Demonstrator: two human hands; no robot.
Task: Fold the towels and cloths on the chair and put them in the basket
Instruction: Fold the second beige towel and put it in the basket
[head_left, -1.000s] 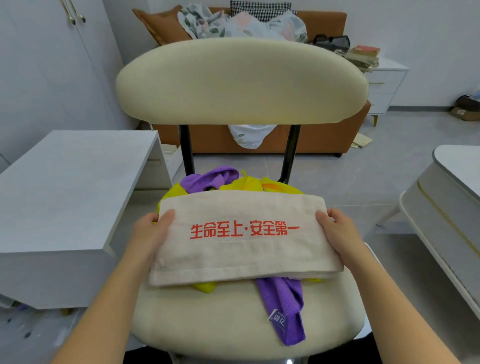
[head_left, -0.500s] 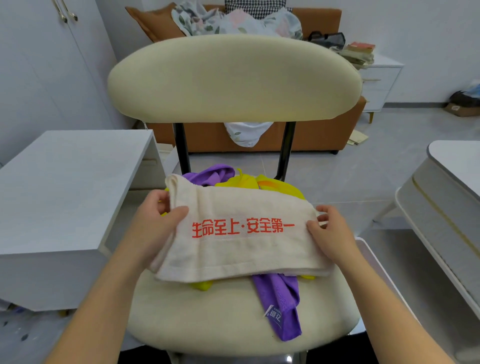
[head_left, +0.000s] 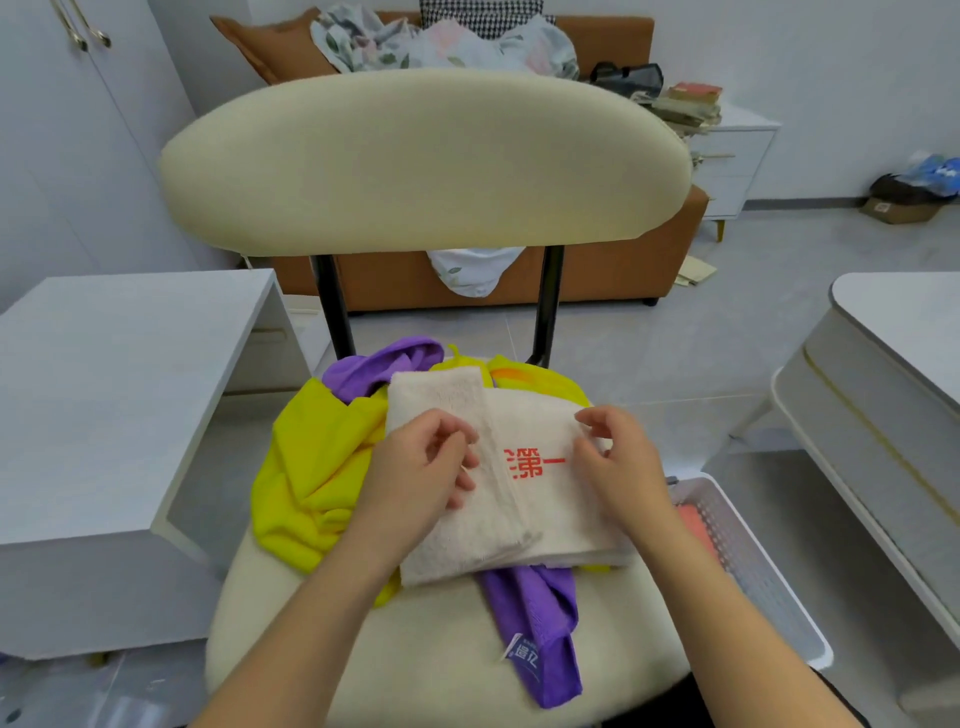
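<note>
A beige towel with red printed characters lies on the cream chair, on top of a yellow cloth and a purple cloth. The towel's left end is folded over toward the right, covering most of the print. My left hand rests on that folded flap with curled fingers pinching its edge. My right hand pinches the towel's right end. A white perforated basket stands on the floor right of the chair, with something pink inside.
A white desk stands close on the left and a white table on the right. The chair's backrest rises ahead. Behind it stands an orange sofa with bedding.
My left hand lifted the towel's left end and carried it rightward, folding it over the printed middle. My right hand stayed at the right end. The yellow cloth on the left is now uncovered.
</note>
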